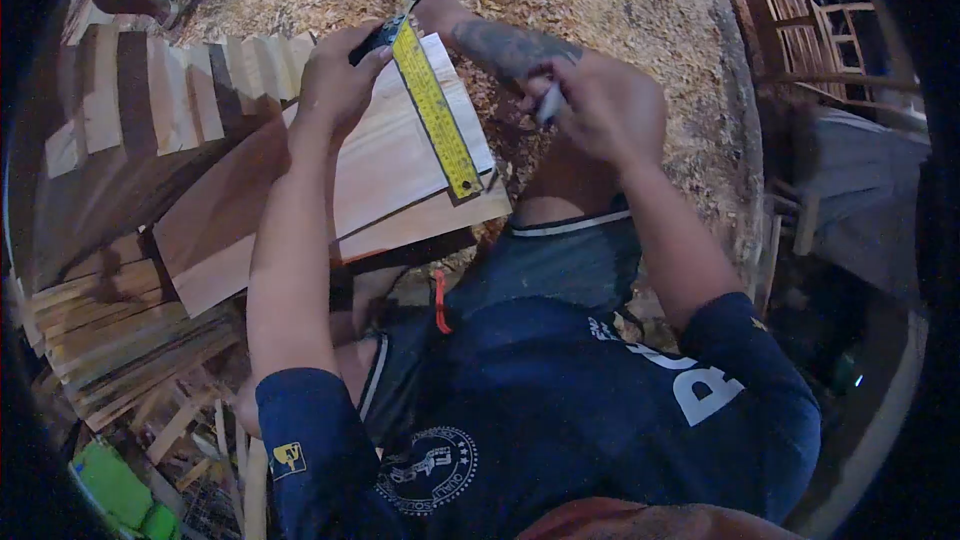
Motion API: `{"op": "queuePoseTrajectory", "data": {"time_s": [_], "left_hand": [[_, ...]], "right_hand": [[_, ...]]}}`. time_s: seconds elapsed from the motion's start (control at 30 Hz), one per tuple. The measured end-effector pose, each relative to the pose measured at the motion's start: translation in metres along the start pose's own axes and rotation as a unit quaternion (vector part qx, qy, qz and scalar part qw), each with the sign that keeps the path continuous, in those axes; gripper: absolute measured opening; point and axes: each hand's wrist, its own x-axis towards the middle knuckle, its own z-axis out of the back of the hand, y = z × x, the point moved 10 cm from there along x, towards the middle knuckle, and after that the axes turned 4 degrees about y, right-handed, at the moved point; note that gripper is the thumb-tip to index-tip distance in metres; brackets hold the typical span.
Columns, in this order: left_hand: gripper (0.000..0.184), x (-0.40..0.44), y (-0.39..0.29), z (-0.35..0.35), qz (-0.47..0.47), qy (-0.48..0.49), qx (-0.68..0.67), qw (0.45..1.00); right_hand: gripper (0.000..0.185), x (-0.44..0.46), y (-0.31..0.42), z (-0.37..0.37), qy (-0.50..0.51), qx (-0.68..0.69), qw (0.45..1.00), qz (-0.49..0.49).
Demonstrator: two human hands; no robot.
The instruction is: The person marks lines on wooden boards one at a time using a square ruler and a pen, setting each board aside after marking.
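My left hand (340, 80) is closed around the black stock of a try square with a yellow marked blade (435, 110). The blade lies slantwise across the right end of a pale wooden board (385, 155). More boards are under that one, their lower edges showing. Over my bent knee, my right hand (590, 110) is closed on a short, pale grey pen-like object (549, 102). It is held apart from the board, and its exact kind is unclear.
Stacked boards (180, 90) stand to the left, with more wood piled (130, 330) below. Wood shavings (640, 0) cover the ground. Another person's feet (180, 0) are at the upper left. A wooden frame (820, 20) stands at the right. Something green (120, 485) lies lower left.
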Motion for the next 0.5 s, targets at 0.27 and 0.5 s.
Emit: {"op": "queuePoseTrajectory", "data": {"time_s": [0.27, 0.5], "left_hand": [[0.04, 0.0, -0.018, 0.001, 0.011, -0.022, 0.075, 0.997], [0.051, -0.002, -0.029, 0.003, -0.014, -0.025, 0.111, 0.993]], "right_hand": [[0.041, 0.032, 0.011, -0.023, 0.006, 0.302, 0.947, -0.114], [0.033, 0.059, 0.006, -0.051, 0.015, 0.293, 0.953, -0.071]]}}
